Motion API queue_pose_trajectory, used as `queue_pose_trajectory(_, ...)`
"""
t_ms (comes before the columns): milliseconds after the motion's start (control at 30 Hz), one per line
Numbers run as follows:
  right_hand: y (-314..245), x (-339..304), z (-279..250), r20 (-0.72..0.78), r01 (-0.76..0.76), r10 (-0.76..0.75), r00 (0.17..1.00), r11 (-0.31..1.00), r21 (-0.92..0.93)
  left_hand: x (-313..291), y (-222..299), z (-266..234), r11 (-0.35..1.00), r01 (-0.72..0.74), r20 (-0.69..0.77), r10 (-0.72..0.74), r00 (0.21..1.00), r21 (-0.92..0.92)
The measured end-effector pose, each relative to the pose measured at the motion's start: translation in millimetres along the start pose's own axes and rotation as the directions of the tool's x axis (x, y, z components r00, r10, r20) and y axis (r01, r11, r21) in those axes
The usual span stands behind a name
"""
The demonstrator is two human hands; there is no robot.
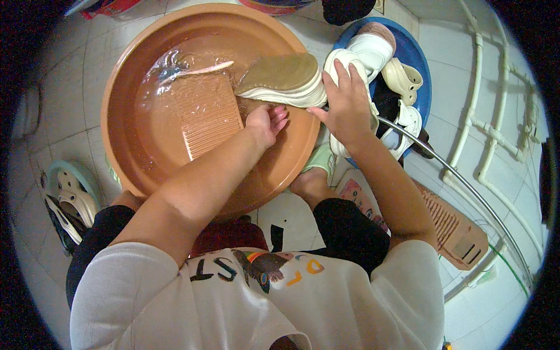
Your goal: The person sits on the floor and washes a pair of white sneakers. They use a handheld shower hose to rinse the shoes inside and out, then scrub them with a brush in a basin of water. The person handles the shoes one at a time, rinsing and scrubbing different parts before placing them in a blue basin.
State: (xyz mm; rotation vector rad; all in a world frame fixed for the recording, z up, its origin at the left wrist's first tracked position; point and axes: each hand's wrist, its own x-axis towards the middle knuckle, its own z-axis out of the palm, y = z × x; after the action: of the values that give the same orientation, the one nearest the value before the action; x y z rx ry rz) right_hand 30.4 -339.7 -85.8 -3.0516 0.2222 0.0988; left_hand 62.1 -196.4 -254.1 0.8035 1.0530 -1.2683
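Note:
My left hand (268,123) is inside the large orange basin (131,166), palm turned up and fingers loosely bent. Nothing shows in it. Just beyond its fingertips, a white shoe (297,96) lies with its tan sole up, leaning over the basin's right side. My right hand (345,108) is spread, its fingers lying on another white shoe (336,63) at the edge of the blue basin (424,70); its thumb points toward the sole-up shoe. Water fills the orange basin, with a ribbed washboard (207,114) and a long pale brush (201,71) in it.
More pale shoes (399,81) crowd the blue basin. A flexible metal hose (461,172) curves down the right, beside white wall pipes (471,105). A second washboard (452,230) lies at lower right. A small pale-green basin with shoes (76,192) stands at left.

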Motion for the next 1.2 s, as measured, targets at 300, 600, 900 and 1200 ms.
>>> queue_pose_trajectory(300,1,-7,-4,-0.005,0.000,0.001,1.000,0.997,0.081,-10,-5,-10,0.996,-0.073,-0.060,0.076,0.995,0.053)
queue_pose_trajectory(600,28,-6,23,-0.042,0.079,-0.071,0.997,0.968,0.239,-95,-37,28,-0.500,-0.766,0.915,0.235,0.329,0.404)
queue_pose_trajectory(900,31,-2,27,-0.048,-0.082,0.110,0.993,0.913,0.399,-95,-17,51,-0.896,-0.360,0.774,-0.031,0.633,0.259)
queue_pose_trajectory(1200,58,-29,5,-0.207,-0.303,0.390,0.897,0.885,0.353,-76,-17,36,-0.875,-0.380,0.868,0.085,0.489,0.300)
